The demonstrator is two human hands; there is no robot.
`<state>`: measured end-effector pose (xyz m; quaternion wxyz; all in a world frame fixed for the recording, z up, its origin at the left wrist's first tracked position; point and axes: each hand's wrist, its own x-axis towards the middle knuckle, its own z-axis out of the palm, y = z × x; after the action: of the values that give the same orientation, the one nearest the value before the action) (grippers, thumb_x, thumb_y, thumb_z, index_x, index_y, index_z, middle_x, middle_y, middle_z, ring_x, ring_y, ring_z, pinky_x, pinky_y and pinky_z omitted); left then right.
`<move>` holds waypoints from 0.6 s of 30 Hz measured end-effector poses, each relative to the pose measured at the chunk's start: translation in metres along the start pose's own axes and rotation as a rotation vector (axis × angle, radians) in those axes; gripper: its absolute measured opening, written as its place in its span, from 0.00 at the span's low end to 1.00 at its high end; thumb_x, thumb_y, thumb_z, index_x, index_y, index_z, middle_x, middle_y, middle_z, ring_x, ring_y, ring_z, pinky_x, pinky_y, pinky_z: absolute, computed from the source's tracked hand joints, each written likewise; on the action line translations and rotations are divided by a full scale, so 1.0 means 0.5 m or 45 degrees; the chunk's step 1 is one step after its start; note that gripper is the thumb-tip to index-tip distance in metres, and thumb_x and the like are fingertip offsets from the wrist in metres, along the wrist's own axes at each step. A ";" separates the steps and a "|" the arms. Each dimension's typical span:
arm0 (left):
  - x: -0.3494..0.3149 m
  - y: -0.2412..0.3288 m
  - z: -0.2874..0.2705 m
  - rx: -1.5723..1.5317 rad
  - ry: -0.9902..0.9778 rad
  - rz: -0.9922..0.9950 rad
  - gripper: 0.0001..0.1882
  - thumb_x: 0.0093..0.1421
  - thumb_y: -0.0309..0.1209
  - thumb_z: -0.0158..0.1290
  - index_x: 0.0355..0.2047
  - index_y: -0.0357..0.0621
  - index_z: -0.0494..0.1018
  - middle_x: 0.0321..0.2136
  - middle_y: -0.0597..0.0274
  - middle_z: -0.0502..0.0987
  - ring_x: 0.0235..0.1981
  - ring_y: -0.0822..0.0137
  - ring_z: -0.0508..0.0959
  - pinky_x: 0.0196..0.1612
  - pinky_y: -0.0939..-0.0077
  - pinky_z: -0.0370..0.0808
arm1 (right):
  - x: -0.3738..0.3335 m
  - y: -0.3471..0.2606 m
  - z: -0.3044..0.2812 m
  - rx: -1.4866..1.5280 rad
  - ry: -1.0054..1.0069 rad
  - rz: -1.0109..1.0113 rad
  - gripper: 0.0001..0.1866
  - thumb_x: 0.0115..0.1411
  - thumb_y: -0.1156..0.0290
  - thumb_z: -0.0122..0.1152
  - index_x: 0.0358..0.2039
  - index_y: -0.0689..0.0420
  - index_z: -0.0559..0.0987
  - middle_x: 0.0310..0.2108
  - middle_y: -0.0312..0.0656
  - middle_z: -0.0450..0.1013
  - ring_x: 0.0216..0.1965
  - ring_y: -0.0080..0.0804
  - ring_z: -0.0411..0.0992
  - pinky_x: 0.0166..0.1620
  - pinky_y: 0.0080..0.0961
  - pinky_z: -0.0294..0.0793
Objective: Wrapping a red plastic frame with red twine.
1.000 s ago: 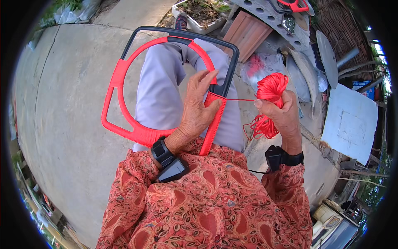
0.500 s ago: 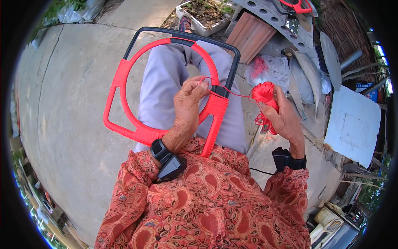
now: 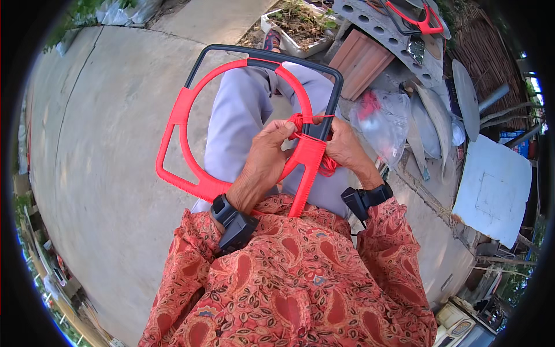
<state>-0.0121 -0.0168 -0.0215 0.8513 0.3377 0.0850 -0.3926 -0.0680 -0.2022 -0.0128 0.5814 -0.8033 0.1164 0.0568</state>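
A person in a paisley-patterned red shirt (image 3: pixel 289 277) works red cord (image 3: pixel 296 122) around a black frame (image 3: pixel 182 107) that lies across the lap, over pale lavender trousers (image 3: pixel 231 124). Much of the frame, including most of its inner ring, is covered in tight red wrapping; the far bar and the upper right side show bare black.

The left hand (image 3: pixel 263 153) reaches over the ring's opening, its thumb and fingers pinching a bunch of the cord beside the ring's right side. The right hand (image 3: pixel 350 149) sits just outside the frame's right bar, its fingers bent in toward the bar; whether they grip the cord or the bar cannot be told, as the fingertips are hidden. Loose loops of cord hang below that hand, partly covered by the wrapped corner. A thin strand crosses between the ring and the outer bar.

Black devices (image 3: pixel 234 226) are strapped to both wrists, any lettering on them unreadable. On a blue packet (image 3: pixel 511 137) at far right, the markings are too small to make out.

Beyond the knees, a shoe (image 3: pixel 272 40) shows beside a white planter (image 3: pixel 289 50). A clear plastic bag (image 3: pixel 387 130) lies on the ground to the right, its contents blurred. A second red-and-black frame (image 3: pixel 430 26) is cut off by the upper edge.
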 end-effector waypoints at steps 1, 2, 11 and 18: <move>-0.004 0.010 0.013 -0.012 0.017 -0.071 0.06 0.63 0.32 0.51 0.36 0.44 0.68 0.41 0.60 0.72 0.42 0.68 0.71 0.46 0.66 0.71 | 0.001 -0.003 0.000 -0.002 -0.001 -0.001 0.26 0.50 0.62 0.68 0.46 0.61 0.74 0.30 0.37 0.75 0.33 0.23 0.72 0.39 0.26 0.71; -0.006 0.014 0.020 -0.024 0.032 -0.144 0.06 0.63 0.31 0.51 0.36 0.43 0.68 0.39 0.60 0.72 0.40 0.68 0.72 0.43 0.68 0.73 | 0.002 -0.007 0.001 0.009 -0.028 0.039 0.27 0.49 0.62 0.69 0.47 0.62 0.73 0.31 0.36 0.74 0.33 0.23 0.71 0.39 0.25 0.71; 0.007 -0.035 0.007 0.213 0.234 0.494 0.04 0.61 0.26 0.52 0.32 0.38 0.71 0.32 0.65 0.73 0.33 0.75 0.71 0.41 0.81 0.69 | -0.019 -0.044 -0.043 -0.343 0.203 -0.062 0.13 0.52 0.68 0.64 0.35 0.62 0.76 0.29 0.40 0.75 0.30 0.28 0.74 0.35 0.26 0.72; -0.006 -0.024 0.030 0.302 0.169 0.606 0.06 0.64 0.28 0.49 0.32 0.38 0.70 0.42 0.63 0.72 0.38 0.78 0.69 0.46 0.81 0.67 | 0.006 -0.118 0.011 -0.816 0.119 -0.494 0.13 0.46 0.67 0.68 0.32 0.56 0.77 0.26 0.39 0.68 0.33 0.38 0.67 0.37 0.34 0.61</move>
<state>-0.0248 -0.0303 -0.0151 0.8666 0.4705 0.0122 -0.1658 -0.0499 -0.1798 0.0394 0.2947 -0.9532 -0.0351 -0.0575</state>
